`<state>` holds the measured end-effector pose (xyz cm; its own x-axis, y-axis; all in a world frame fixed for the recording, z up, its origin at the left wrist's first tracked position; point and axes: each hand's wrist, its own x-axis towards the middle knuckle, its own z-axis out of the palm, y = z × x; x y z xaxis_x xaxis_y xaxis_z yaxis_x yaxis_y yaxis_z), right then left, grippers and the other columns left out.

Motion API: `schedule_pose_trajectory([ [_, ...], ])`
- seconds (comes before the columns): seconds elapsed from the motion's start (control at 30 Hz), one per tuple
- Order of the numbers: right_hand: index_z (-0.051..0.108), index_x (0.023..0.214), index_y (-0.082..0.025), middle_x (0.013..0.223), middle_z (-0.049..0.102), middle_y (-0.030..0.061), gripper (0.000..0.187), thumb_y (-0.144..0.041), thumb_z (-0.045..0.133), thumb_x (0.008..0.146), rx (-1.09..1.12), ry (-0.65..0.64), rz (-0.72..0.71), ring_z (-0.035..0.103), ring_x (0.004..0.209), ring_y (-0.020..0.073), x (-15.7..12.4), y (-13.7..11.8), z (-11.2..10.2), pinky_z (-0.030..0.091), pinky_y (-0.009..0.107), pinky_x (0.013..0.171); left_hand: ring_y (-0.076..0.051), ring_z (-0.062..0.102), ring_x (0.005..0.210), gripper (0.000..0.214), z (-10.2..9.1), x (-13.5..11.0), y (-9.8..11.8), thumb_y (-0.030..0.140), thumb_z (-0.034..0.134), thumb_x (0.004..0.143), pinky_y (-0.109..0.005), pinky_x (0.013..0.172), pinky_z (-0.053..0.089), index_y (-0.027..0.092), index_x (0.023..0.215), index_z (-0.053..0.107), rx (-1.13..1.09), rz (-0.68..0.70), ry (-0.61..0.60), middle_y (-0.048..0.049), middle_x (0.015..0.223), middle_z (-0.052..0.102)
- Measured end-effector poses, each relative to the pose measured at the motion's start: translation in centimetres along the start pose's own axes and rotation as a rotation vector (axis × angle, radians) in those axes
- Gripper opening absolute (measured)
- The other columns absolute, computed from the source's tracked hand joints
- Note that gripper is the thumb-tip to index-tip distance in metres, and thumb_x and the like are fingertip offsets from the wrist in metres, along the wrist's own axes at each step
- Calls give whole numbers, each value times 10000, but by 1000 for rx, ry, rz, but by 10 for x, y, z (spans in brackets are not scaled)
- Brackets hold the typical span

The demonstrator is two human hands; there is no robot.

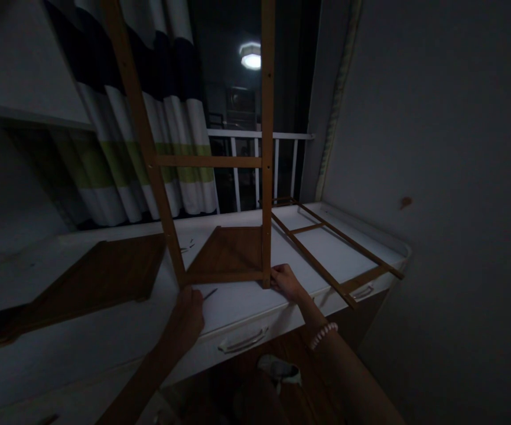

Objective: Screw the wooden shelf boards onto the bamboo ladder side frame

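A tall wooden ladder-like frame [264, 147] stands upright on the white desktop [246, 298]. My right hand [285, 280] is closed on the foot of its right post, at the bottom corner. My left hand [189, 313] sits just below the frame's left foot, fingers closed on a thin dark tool [210, 293] whose tip points right. A brown wooden panel [228, 251] lies flat on the desk behind the frame's bottom rail.
A second wooden frame [326, 248] lies flat at the desk's right end. A larger brown board [100, 277] lies to the left. Small screws [188, 243] lie near the panel. Striped curtains [166, 118], a window railing [259, 165] and a wall stand behind; drawer handles [243, 340] below.
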<state>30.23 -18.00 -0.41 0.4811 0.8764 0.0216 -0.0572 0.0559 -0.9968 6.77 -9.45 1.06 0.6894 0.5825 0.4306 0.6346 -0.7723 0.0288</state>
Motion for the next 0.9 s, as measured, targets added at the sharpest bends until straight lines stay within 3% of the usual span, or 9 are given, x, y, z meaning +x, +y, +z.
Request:
schedule_pose_trajectory([
  [0.13, 407, 474, -154, 321, 336, -74, 296, -385, 504, 631, 0, -16, -2, 255, 276, 16, -2, -2, 0, 137, 179, 306, -157, 470, 716, 211, -8, -1, 35, 94, 271, 748, -292, 685, 409, 163, 636, 436, -400, 43, 20, -72, 714, 486],
  [0.27, 402, 469, -154, 326, 340, -74, 280, -358, 503, 633, 15, -11, 9, 244, 274, 12, -4, -6, 1, 133, 178, 310, -117, 435, 511, 198, -11, 8, 72, 236, 259, 784, -256, 528, 385, 197, 633, 382, -762, -51, -118, 17, 537, 441],
  [0.37, 411, 466, -152, 323, 344, -71, 280, -356, 500, 635, 10, -6, 8, 250, 278, 15, -3, -6, 1, 139, 176, 310, -94, 398, 433, 194, -1, 18, 86, 319, 305, 761, -228, 458, 338, 193, 630, 373, -1029, -173, -99, 54, 452, 389],
  [0.5, 401, 454, -156, 323, 340, -70, 283, -345, 497, 642, 14, -11, 3, 264, 283, 20, -1, -4, 1, 151, 176, 310, -59, 354, 359, 247, 10, 24, 91, 406, 407, 707, -196, 381, 253, 175, 622, 389, -1341, -287, -228, 65, 439, 409],
  [0.7, 371, 440, -162, 322, 323, -75, 286, -313, 487, 654, 37, -24, -6, 248, 293, 15, -3, -6, 1, 139, 175, 321, -93, 525, 484, 226, 6, 23, 92, 354, 531, 653, -198, 435, 337, 141, 650, 459, -1510, -310, -268, -13, 564, 571],
  [0.9, 374, 440, -163, 317, 320, -74, 287, -314, 478, 661, 50, -38, 7, 227, 288, 18, -5, -9, 1, 125, 184, 324, -177, 609, 563, 280, -5, 23, 99, 337, 592, 595, -226, 432, 393, 114, 752, 532, -1470, -467, -309, -63, 627, 635],
])
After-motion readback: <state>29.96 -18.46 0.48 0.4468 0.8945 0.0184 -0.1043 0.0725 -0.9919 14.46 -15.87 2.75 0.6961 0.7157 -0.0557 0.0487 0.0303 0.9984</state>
